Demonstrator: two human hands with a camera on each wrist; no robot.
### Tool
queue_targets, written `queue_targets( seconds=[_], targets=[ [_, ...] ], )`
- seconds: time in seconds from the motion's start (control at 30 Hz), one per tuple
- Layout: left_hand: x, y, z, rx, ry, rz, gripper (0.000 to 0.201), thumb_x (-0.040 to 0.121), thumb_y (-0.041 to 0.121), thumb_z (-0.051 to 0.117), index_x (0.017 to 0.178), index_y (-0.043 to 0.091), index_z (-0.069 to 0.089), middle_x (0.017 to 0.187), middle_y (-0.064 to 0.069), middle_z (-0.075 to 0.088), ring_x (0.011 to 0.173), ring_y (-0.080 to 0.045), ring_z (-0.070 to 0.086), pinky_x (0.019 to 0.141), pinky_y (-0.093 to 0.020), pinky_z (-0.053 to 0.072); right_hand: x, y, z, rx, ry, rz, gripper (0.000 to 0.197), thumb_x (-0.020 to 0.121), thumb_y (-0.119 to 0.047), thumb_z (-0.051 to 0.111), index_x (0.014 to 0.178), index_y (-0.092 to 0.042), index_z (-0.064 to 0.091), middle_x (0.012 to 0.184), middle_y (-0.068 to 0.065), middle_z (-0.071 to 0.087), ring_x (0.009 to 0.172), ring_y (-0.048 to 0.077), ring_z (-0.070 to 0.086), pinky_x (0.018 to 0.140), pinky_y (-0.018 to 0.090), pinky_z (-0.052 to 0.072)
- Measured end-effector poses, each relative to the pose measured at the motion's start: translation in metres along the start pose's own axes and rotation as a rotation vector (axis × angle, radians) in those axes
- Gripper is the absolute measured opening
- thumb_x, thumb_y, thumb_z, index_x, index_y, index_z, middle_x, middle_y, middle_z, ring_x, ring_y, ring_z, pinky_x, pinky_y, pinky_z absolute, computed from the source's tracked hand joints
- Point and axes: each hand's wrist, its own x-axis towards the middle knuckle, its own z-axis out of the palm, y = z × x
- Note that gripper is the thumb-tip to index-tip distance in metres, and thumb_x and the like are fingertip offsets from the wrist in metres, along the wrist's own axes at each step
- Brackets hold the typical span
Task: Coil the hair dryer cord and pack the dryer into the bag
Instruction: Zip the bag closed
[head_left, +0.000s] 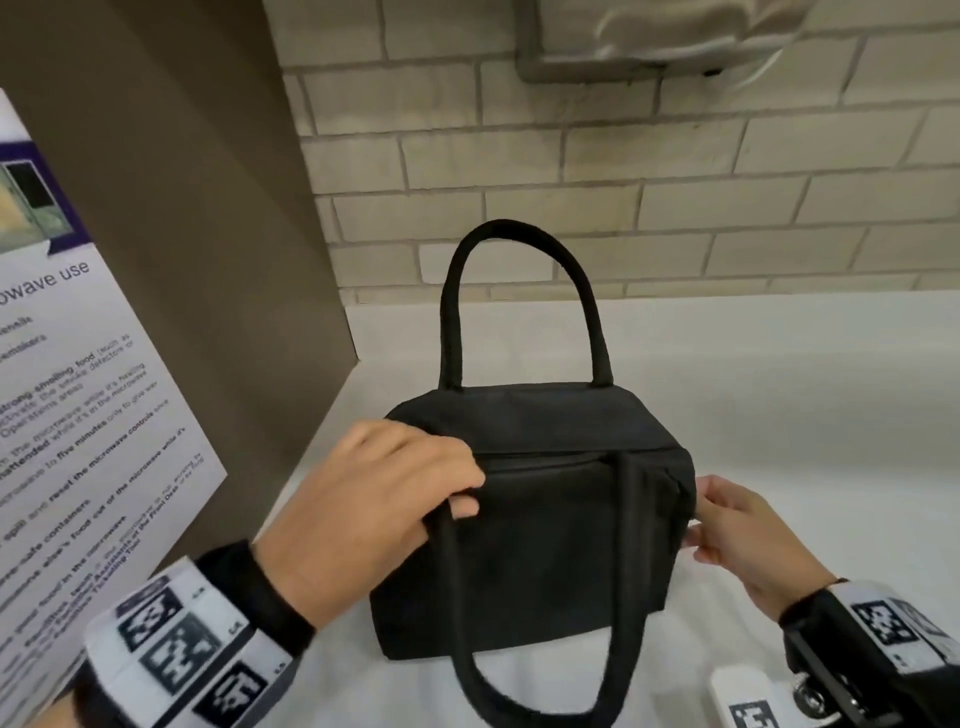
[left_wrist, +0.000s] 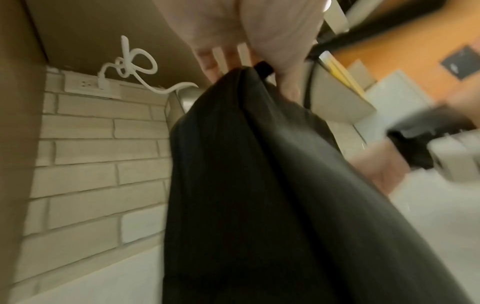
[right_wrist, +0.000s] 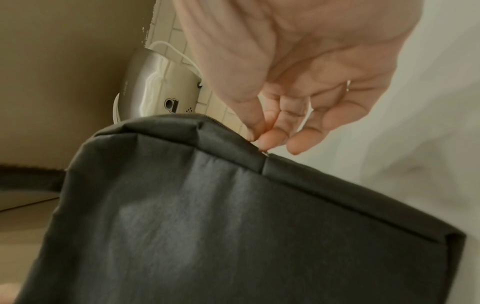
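Observation:
A black fabric bag (head_left: 545, 519) stands on the white counter (head_left: 779, 415). Its rear handle (head_left: 519, 234) stands upright and its front handle (head_left: 467, 623) hangs down the near side. My left hand (head_left: 467, 483) grips the bag's top left corner beside the front handle; the left wrist view shows the fingers (left_wrist: 215, 65) curled over the bag (left_wrist: 246, 185). My right hand (head_left: 706, 512) is at the right end, where thumb and forefinger (right_wrist: 259, 139) pinch the small zipper pull (right_wrist: 265, 152) on the bag's edge (right_wrist: 207, 226). No hair dryer or cord of it is in sight.
A brown cabinet side carrying a microwave-use poster (head_left: 78, 415) closes off the left. Behind is a pale brick wall (head_left: 623, 182) with a silver appliance (head_left: 649, 41) mounted high. Its knotted white cord (left_wrist: 130, 63) is plugged into an outlet (left_wrist: 88, 84). A white tagged block (head_left: 748, 701) lies near my right wrist.

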Motion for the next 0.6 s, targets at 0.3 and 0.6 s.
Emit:
queue_targets(
  seconds=[0.3,0.6],
  targets=[
    [0.049,-0.026,-0.017,-0.539,0.087,-0.522,0.02,0.086,0.026,0.05,0.088,0.022,0.069,0.099,0.022,0.06,0.087,0.01,0.055,0.076,-0.003,0.038,-0.003,-0.001,-0.001,-0.014,-0.005,-0.03,0.016,0.089,-0.02,0.05,0.076,-0.011,0.053,0.071,0.006,0.062,0.056,0.017,0.054,0.056,0.026,0.037],
    [0.061,-0.047,0.006,-0.734,0.007,-0.642,0.022,0.089,0.032,0.044,0.106,0.035,0.059,0.1,0.021,0.059,0.094,0.007,0.055,0.074,0.002,0.039,-0.007,0.001,0.002,-0.039,-0.009,-0.069,0.019,0.089,-0.022,0.049,0.081,-0.006,0.055,0.066,0.004,0.062,0.056,0.016,0.056,0.057,0.026,0.041]
  ],
)
